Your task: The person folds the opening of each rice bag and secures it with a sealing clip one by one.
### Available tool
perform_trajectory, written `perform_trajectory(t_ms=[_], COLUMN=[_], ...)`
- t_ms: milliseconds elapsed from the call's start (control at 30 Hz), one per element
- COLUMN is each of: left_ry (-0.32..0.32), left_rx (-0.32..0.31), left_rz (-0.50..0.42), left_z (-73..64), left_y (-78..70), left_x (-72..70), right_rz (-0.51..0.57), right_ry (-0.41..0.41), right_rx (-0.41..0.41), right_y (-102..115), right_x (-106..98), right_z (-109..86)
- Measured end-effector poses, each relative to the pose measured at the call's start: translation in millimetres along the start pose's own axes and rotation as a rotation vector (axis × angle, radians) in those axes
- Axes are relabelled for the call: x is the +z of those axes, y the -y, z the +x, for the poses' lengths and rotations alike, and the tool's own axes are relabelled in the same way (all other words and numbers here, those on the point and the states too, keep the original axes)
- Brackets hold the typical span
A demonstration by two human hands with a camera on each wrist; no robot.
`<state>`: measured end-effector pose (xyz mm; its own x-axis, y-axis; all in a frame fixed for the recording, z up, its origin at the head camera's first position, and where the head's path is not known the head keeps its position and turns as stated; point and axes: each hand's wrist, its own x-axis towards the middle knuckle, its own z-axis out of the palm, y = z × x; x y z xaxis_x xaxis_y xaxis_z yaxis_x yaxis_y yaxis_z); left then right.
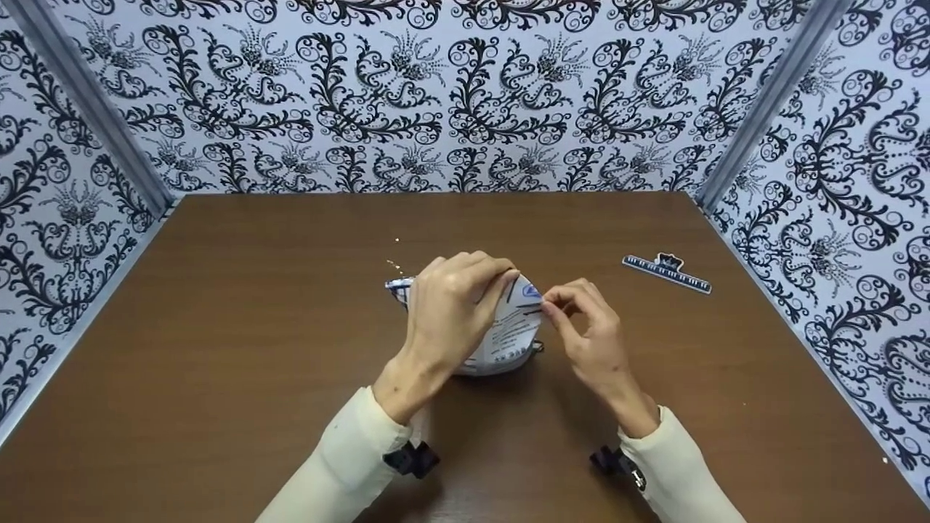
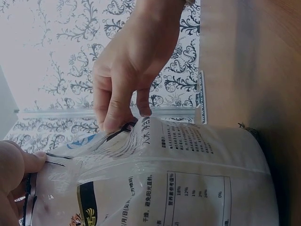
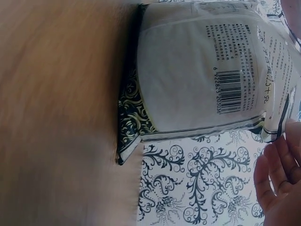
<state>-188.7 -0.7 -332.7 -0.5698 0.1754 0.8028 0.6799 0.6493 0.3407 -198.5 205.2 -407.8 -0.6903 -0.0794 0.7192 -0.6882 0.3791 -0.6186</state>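
Note:
A printed plastic rice bag [image 1: 508,334] stands on the table, its label, barcode [image 3: 229,92] and dark patterned base showing in the right wrist view. My left hand [image 1: 454,305] pinches the bag's top edge between thumb and fingers and covers much of the bag from above. At the right corner of that top, my right hand [image 1: 592,330] pinches the film with thumb and forefinger. The left wrist view has the right hand [image 2: 131,66] gripping creased film, while the left fingers [image 2: 30,162] hold the edge at lower left. The bag's mouth is mostly hidden.
To the right on the brown table [image 1: 254,327] lies a long clip [image 1: 667,273] with a piano-key pattern and a black handle. Small white grains [image 1: 394,265] are scattered just behind the bag. Patterned walls [image 1: 465,94] close off the back and sides.

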Motion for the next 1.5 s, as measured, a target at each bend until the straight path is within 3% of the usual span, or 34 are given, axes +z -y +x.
perform_trajectory(t_ms=[1067,1500], left_ry=[-0.012,0.049], left_rx=[0.008,0.023], left_rz=[0.000,-0.004], left_z=[-0.9,0.4], left_y=[0.4,1.5], left_x=[1.9,-3.0], right_rz=[-0.078,-0.070], right_ry=[0.034,0.030], right_rx=[-0.010,0.001], right_y=[-13.6,-11.9], right_x=[-7.9,-6.9], right_z=[-8.7,-10.1])
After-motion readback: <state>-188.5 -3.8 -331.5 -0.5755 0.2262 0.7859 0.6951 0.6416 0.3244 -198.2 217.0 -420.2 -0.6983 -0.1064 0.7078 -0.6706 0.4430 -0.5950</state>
